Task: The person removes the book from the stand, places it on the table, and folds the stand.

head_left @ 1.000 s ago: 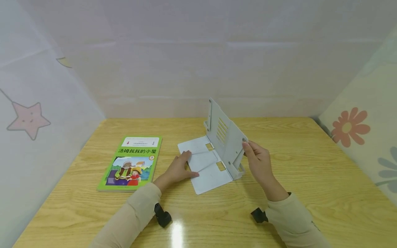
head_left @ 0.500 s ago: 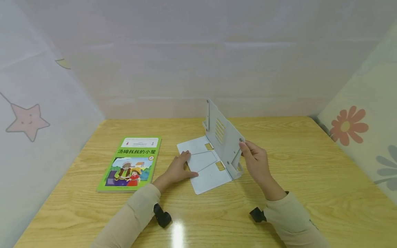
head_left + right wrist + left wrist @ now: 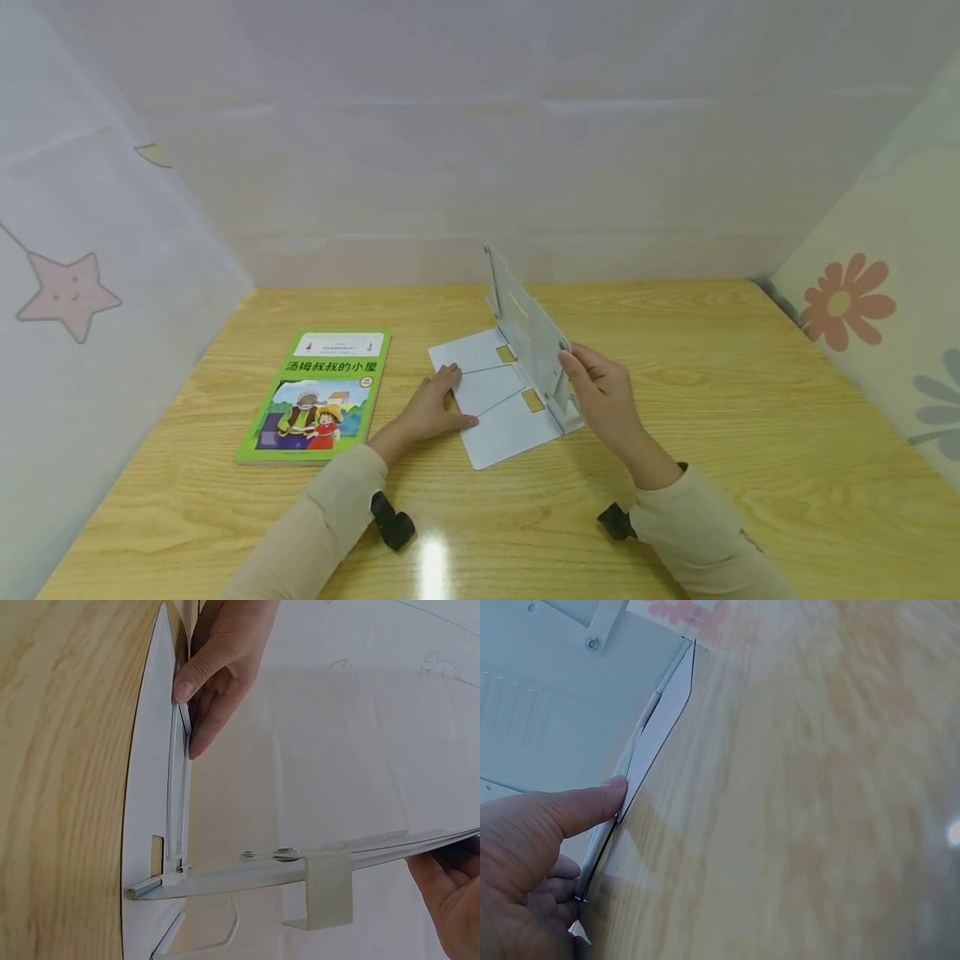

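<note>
A white metal book stand [image 3: 498,437] sits on the wooden table, its flat base down and its slotted panel [image 3: 528,321] raised on a hinge. My left hand [image 3: 427,408] rests on the left edge of the base, thumb and fingers spread over it. In the left wrist view the thumb [image 3: 592,806] touches that edge. My right hand [image 3: 603,392] pinches the panel's near upper corner, thumb on the side facing left and the other fingers behind. From the right wrist, the panel shows edge-on, a bent lip [image 3: 330,889] standing off it.
A green picture book [image 3: 318,396] lies flat on the table [image 3: 480,533] to the left of the left hand. Pale cloth walls [image 3: 480,183] with printed shapes enclose the back and both sides. Black wrist cameras sit at both sleeves.
The right hand has moved left, tipping the raised panel toward the base, so its slots now look narrower. The left hand, the base and the book have stayed in place.
</note>
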Demonstrator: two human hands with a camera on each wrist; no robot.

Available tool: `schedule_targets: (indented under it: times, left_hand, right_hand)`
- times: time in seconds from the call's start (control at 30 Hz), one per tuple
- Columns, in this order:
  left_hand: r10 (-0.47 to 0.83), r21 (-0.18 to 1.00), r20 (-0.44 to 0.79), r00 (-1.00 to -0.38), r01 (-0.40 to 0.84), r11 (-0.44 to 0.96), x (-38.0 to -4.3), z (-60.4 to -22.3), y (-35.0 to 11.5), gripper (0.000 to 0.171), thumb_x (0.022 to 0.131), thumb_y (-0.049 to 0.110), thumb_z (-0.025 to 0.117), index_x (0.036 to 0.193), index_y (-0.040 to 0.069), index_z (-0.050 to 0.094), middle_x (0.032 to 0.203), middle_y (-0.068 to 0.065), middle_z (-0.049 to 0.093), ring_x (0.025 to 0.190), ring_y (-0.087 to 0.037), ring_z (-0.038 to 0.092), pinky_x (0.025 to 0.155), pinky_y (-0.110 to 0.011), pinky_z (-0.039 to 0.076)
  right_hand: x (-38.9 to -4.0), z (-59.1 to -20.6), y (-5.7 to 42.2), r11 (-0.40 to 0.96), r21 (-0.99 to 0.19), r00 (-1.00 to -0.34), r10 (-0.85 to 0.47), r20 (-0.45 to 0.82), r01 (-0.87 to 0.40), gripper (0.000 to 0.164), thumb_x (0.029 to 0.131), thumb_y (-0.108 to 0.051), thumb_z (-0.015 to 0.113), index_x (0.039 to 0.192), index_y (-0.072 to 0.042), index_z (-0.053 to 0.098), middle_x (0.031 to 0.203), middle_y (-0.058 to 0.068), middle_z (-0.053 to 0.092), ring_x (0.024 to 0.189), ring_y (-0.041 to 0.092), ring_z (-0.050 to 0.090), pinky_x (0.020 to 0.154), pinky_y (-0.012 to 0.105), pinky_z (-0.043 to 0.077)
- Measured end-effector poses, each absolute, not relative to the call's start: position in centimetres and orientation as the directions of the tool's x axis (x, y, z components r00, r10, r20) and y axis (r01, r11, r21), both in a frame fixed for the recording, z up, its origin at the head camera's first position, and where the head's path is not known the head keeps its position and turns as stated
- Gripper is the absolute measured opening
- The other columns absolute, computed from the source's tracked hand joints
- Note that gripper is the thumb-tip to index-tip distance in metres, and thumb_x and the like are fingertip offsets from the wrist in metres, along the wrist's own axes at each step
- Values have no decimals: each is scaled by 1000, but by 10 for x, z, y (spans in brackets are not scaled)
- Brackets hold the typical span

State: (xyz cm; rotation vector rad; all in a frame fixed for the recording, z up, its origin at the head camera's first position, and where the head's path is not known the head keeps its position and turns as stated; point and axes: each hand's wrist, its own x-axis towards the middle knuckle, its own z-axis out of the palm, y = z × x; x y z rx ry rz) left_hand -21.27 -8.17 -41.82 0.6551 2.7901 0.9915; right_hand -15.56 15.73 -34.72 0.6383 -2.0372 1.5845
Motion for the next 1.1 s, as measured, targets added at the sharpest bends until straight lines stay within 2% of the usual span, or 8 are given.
schedule_targets:
  times: [0.17, 0.3, 0.33, 0.4, 0.57, 0.73, 0.97, 1.1]
  left_hand:
    - [454, 626, 23, -891, 367, 688, -212, -416, -84, 79, 74, 31, 67, 133, -2, 26, 138, -16, 22, 127, -26, 12, 102, -41, 6]
    - [467, 634, 10, -884, 366, 681, -211, -414, -86, 78, 75, 30, 66, 133, -2, 25, 138, -15, 22, 127, -25, 11, 102, -40, 6]
    - [469, 637, 6, -883, 365, 679, -212, -413, -86, 78, 75, 30, 66, 133, -2, 25, 138, -15, 22, 127, -25, 11, 102, -39, 6]
    - [477, 639, -3, -879, 366, 677, -212, -412, -87, 77, 76, 30, 65, 133, -2, 25, 138, -15, 21, 127, -25, 11, 102, -40, 6]
    - [471, 680, -50, -881, 316, 662, -216, -409, -90, 72, 79, 31, 61, 134, 0, 26, 139, -12, 21, 127, -24, 12, 102, -37, 10]
    - [404, 751, -33, -914, 244, 614, -219, -402, -91, 64, 82, 34, 57, 131, 1, 33, 134, -13, 31, 122, -26, 26, 99, -38, 23]
    - [344, 906, 89, -935, 219, 362, -214, -372, -89, 62, 86, 38, 48, 131, -1, 31, 132, -14, 35, 120, -25, 32, 96, -38, 29]
    - [345, 933, 188, -920, 277, 230, -207, -350, -86, 56, 91, 33, 39, 131, -5, 28, 131, -16, 35, 119, -24, 33, 97, -35, 27]
  right_hand:
    - [-154, -348, 153, 236, -722, -756, -99, 648, -650, 22, 87, 3, 46, 103, 9, 58, 97, 19, 60, 52, 8, 49, 49, 15, 44]
    - [-153, -348, 149, 241, -707, -742, -108, 662, -665, 22, 85, 5, 47, 104, 9, 58, 100, 18, 59, 76, 13, 57, 62, 15, 46]
    - [-154, -349, 148, 241, -703, -739, -115, 664, -669, 22, 85, 6, 48, 104, 10, 58, 100, 19, 59, 68, 13, 56, 57, 13, 45]
    - [-153, -349, 146, 240, -701, -738, -129, 662, -671, 23, 84, 6, 48, 105, 10, 57, 102, 19, 58, 80, 18, 58, 64, 15, 47]
    - [-150, -349, 140, 244, -687, -728, -176, 662, -684, 26, 84, 5, 50, 109, 8, 55, 106, 19, 56, 91, 26, 56, 66, 21, 49]
    - [-149, -351, 134, 250, -625, -672, -229, 704, -740, 29, 81, 7, 52, 111, 8, 54, 103, 19, 57, 85, 18, 57, 60, 20, 49]
    - [-144, -346, 125, 246, -555, -606, -260, 752, -795, 29, 78, 9, 56, 107, 12, 55, 83, 17, 63, 63, 8, 51, 49, 15, 43]
    - [-144, -348, 120, 290, -511, -581, -275, 766, -810, 29, 77, 6, 58, 105, 13, 55, 91, 21, 61, 76, 16, 59, 58, 18, 49]
